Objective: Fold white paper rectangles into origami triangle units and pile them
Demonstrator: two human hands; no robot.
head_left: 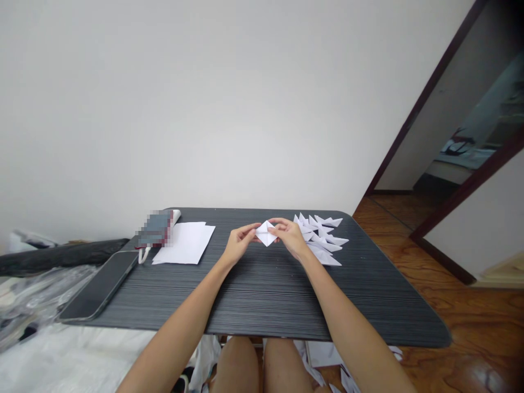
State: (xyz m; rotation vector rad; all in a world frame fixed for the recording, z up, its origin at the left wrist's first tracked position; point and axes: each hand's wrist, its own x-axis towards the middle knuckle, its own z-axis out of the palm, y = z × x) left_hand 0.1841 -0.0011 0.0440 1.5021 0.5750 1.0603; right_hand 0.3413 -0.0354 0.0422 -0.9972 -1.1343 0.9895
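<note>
Between my two hands a small folded piece of white paper is held up over the table, its diamond-shaped face towards me. My left hand pinches its left corner with thumb and fingers. On the opposite side, my right hand grips the right corner, its thumb lying on the front. Just right of my right hand lies a cluster of folded white paper boats with pointed ends, several of them overlapping. White paper sheets lie in a loose stack to the left.
The dark table stands against a white wall. On its left side are a smartphone and a blurred-out item with a white cable. Plastic-wrapped things crowd the left. Paper scraps lie below the front edge.
</note>
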